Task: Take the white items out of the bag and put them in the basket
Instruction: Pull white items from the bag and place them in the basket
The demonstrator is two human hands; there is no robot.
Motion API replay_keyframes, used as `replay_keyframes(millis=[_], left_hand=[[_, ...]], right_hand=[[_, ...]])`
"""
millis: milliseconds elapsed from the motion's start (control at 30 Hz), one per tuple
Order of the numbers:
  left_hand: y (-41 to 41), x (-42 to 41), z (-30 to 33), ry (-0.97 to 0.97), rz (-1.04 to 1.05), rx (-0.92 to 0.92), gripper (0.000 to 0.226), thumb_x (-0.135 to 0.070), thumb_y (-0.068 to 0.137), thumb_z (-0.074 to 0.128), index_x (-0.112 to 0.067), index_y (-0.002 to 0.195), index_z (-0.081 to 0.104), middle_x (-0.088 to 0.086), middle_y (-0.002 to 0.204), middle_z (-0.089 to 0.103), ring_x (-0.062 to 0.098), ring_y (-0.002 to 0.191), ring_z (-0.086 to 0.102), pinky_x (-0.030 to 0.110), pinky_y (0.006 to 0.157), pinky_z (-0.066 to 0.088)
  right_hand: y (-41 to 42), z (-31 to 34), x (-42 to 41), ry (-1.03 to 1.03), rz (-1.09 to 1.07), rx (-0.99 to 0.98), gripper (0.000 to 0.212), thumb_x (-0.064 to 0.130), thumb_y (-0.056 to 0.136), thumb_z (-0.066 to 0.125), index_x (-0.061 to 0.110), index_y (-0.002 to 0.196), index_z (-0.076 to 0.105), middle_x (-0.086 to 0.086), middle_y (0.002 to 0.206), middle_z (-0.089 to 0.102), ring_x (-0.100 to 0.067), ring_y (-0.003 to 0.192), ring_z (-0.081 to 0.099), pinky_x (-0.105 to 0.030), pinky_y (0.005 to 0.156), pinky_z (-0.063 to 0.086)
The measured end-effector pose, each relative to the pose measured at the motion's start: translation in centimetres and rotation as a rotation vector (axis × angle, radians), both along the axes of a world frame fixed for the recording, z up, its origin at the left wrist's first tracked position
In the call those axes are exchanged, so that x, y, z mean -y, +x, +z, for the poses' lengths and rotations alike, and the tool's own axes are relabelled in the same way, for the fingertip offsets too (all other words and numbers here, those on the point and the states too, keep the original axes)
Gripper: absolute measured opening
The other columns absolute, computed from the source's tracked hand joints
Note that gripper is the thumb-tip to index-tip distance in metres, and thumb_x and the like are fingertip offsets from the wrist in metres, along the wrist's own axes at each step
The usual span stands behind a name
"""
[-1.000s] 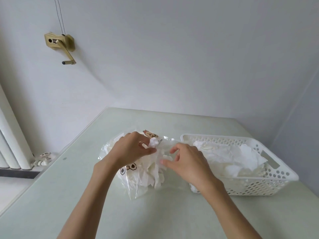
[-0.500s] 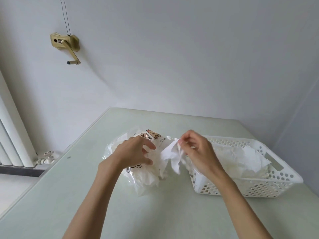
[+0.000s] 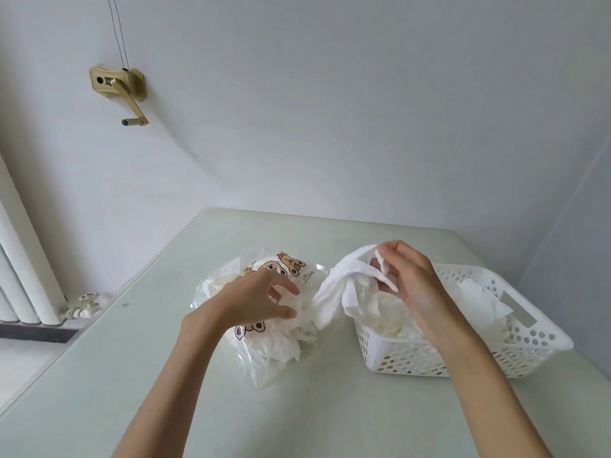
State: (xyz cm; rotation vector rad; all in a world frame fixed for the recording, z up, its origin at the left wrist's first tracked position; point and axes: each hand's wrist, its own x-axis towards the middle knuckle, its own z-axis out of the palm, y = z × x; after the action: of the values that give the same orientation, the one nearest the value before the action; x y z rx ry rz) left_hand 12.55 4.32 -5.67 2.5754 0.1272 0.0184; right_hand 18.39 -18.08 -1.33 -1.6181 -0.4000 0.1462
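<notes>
The right hand (image 3: 408, 285) is pinching a crumpled white cloth (image 3: 344, 285) between thumb and curled fingers, lifting it up, and the cloth is hanging below and to the left of that hand, its tail trailing back toward the mouth of the bag (image 3: 264, 312). It is hovering right at the near corner of the basket (image 3: 463, 358), not yet dropped in. The left hand (image 3: 261, 299) is resting on top of the bag, fingers loosely spread and pressing it down against the desk (image 3: 165, 375), apparently gripping nothing.

Progress, by my reading: well underway. Beyond the right hand the basket is already carrying a heap of white items (image 3: 479, 299), several by the look of it. Under the left hand the bag is looking bulky, with more white pieces bunched inside, so a fair share is left to move.

The cloth itself is looking soft, limp and wrinkled, thin fabric or tissue, folding over itself. The bag is clear plastic printed with cartoon bear faces.
</notes>
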Motion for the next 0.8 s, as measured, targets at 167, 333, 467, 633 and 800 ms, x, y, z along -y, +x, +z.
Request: replay_keyframes(millis=[167, 333, 467, 633, 800], left_hand=[[-0.7, 0.8, 1.4, -0.091, -0.208, 0.009, 0.057, -0.05, 0.068, 0.08, -0.047, 0.118, 0.055, -0.03, 0.145, 0.027, -0.008, 0.135, 0.022, 0.024, 0.111, 0.026], [-0.9, 3.1, 2.2, -0.082, -0.074, 0.185, 0.071, -0.081, 0.055, 0.062, -0.039, 0.112, 0.053, -0.027, 0.138, 0.04, -0.003, 0.128, 0.037, 0.032, 0.109, 0.036], [-0.2, 3.8, 2.3, -0.142, -0.077, 0.203, 0.065, -0.087, 0.055, 0.057, -0.045, 0.104, 0.051, -0.026, 0.121, 0.052, -0.008, 0.115, 0.049, 0.027, 0.099, 0.044], [1.6, 6.8, 5.8, -0.241, -0.189, 0.211, 0.033, -0.045, 0.088, 0.057, -0.027, 0.114, 0.066, -0.027, 0.108, 0.064, -0.02, 0.099, 0.055, 0.003, 0.085, 0.043], [4.4, 8.8, 8.8, -0.645, -0.038, 0.268, 0.032, -0.023, 0.098, 0.051, 0.006, 0.11, 0.061, 0.006, 0.108, 0.068, 0.015, 0.102, 0.066, 0.03, 0.095, 0.051]], right_hand=[[-0.5, 1.3, 1.8, 0.341, 0.244, -0.335, 0.016, 0.017, 0.095, 0.048, 0.005, 0.089, 0.058, -0.006, 0.076, 0.057, -0.015, 0.066, 0.06, -0.022, 0.058, 0.051], [-0.6, 2.9, 3.4, 0.558, 0.326, -0.482, 0.016, 0.017, 0.08, 0.059, 0.008, 0.074, 0.071, -0.004, 0.075, 0.065, -0.013, 0.062, 0.065, -0.02, 0.056, 0.053], [0.0, 3.0, 5.5, 0.633, 0.363, -0.559, 0.015, 0.014, 0.063, 0.071, 0.006, 0.076, 0.071, -0.004, 0.074, 0.065, -0.012, 0.059, 0.064, -0.02, 0.055, 0.054], [1.7, 2.6, 8.9, 0.803, 0.418, -0.657, 0.03, 0.0, 0.053, 0.081, 0.002, 0.082, 0.073, -0.004, 0.077, 0.063, -0.012, 0.062, 0.067, -0.015, 0.052, 0.055], [4.0, 1.5, 11.5, 0.754, 0.13, -0.502, 0.013, 0.006, 0.071, 0.061, 0.001, 0.083, 0.066, -0.009, 0.079, 0.062, -0.014, 0.062, 0.066, -0.02, 0.052, 0.054]])
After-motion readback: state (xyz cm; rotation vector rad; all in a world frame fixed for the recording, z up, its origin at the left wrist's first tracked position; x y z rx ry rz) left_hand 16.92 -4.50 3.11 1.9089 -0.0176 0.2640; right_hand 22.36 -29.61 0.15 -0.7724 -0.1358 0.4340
